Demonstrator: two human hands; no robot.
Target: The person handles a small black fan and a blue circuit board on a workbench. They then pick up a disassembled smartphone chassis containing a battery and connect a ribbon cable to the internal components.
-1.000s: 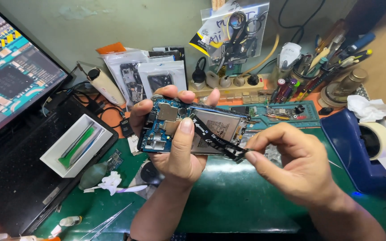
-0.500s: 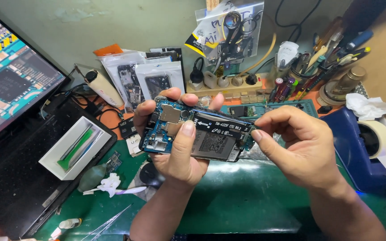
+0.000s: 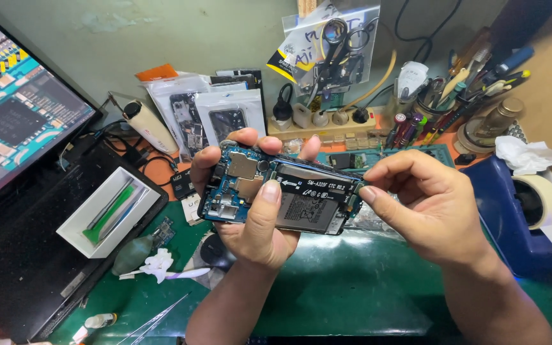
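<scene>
My left hand (image 3: 253,220) grips an opened phone body (image 3: 279,191) with its blue circuit board and battery showing, thumb pressed on the middle of it. A black flat ribbon cable (image 3: 314,180) lies across the top of the battery. My right hand (image 3: 426,204) pinches the right end of that cable between thumb and forefinger at the phone's right edge. Both hands hover above the green work mat (image 3: 340,294).
A monitor (image 3: 14,108) showing an enlarged circuit board stands at left over a black laptop (image 3: 20,268). A white tray (image 3: 107,214) of plastic tools, tweezers (image 3: 154,316), bagged parts (image 3: 206,118), a tool holder (image 3: 455,96), tape roll (image 3: 538,201) and blue box (image 3: 512,223) surround the mat.
The black cable, earlier lifted at an angle off the phone by my right hand, now lies flat along the battery. My right hand has moved up to the phone's right edge.
</scene>
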